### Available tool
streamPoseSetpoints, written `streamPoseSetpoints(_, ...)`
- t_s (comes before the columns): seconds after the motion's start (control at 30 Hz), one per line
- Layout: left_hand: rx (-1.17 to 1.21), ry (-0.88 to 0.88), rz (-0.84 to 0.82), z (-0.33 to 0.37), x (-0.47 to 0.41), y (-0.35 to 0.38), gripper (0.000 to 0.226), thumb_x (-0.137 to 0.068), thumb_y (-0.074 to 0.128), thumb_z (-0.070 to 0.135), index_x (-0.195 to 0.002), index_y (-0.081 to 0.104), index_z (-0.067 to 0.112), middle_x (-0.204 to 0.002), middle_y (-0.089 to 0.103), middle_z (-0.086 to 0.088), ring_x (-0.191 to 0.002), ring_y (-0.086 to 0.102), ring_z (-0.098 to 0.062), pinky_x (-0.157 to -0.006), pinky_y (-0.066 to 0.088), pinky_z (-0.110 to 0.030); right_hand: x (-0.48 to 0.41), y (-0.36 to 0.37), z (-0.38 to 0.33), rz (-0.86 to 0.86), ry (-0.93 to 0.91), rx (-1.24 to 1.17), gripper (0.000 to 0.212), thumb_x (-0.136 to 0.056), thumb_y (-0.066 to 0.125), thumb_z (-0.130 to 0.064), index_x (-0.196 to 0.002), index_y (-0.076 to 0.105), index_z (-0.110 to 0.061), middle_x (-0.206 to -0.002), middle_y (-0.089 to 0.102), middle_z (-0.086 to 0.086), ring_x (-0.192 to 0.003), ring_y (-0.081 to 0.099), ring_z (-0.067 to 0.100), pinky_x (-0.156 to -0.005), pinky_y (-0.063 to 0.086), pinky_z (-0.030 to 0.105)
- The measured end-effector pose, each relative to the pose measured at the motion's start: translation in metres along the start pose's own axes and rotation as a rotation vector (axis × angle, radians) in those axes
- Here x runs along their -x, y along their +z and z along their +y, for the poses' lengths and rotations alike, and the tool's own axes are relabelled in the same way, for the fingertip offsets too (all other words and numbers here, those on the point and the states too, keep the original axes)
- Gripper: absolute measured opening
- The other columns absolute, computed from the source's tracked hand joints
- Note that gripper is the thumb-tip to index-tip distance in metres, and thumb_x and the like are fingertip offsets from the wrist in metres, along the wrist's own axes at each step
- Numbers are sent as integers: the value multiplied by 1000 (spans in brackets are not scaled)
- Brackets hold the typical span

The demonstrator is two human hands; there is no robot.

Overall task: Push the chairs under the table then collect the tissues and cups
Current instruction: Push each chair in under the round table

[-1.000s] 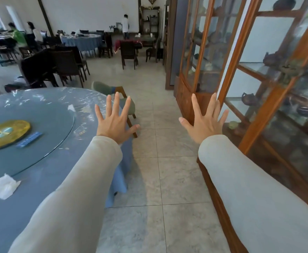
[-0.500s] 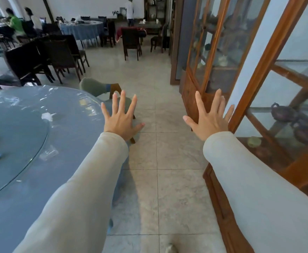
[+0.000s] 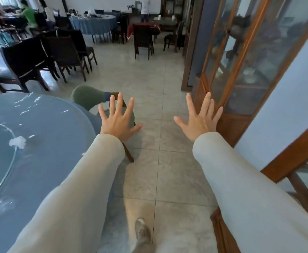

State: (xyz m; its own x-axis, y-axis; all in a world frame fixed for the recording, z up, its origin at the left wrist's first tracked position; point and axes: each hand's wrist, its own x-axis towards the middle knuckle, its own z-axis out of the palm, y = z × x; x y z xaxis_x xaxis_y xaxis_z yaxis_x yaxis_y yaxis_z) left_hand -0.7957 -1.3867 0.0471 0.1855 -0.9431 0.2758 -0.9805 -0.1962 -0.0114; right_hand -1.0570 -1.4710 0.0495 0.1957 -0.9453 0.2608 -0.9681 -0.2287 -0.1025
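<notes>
Hands (image 3: 119,123) spread above chair (image 3: 89,96)

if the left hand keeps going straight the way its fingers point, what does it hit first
Most likely the green chair at the round table: the open left hand points straight at its wooden frame and seat. From this single view, depth is uncertain, so contact may be a short way off.

We find no readable text, label, brand, number or sign anywhere in this view — not on the table (image 3: 39,161), nor on the cabinet (image 3: 231,70) glass, nor on the far walls. Anything that might carry print is too blurred or too small to make out.
</notes>
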Motion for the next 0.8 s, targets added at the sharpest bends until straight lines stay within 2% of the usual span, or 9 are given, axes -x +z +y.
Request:
streamPoseSetpoints(0.3, 1, -48, -21, -52, -233, 76, 93, -88, 34, 78, -156, -11, 33, -166, -13, -7, -152, -13, -37, -114, -1, -70, -240, 78, -30, -32, 16, -4, 87, -83, 13, -88, -147, -29, -46, -161, -25, 20, -151, -11, 41, -114, -12, 63)
streamPoseSetpoints(0.57, 16, -56, -47, -70, -407, 141, 96, -85, 28, 82, -155, -17, 34, -166, -16, -7, -152, -14, -37, -114, -2, -69, -414, 126, -35, -73, 48, 12, 88, -83, 15, -87, -149, -25, -45, -161, -25, 19, -151, -13, 41, -115, -11, 63)
streamPoseSetpoints(0.8, 10, -105, -96, -81, -571, 221, 97, -83, 27, 84, -153, -21, 36, -165, -20, -6, -151, -17, -37, -114, -2, -70, -589, 196, -37, -76, -4, 32, 89, -81, 12, -88, -150, -24, -44, -162, -25, 18, -151, -10, 42, -116, -6, 65)
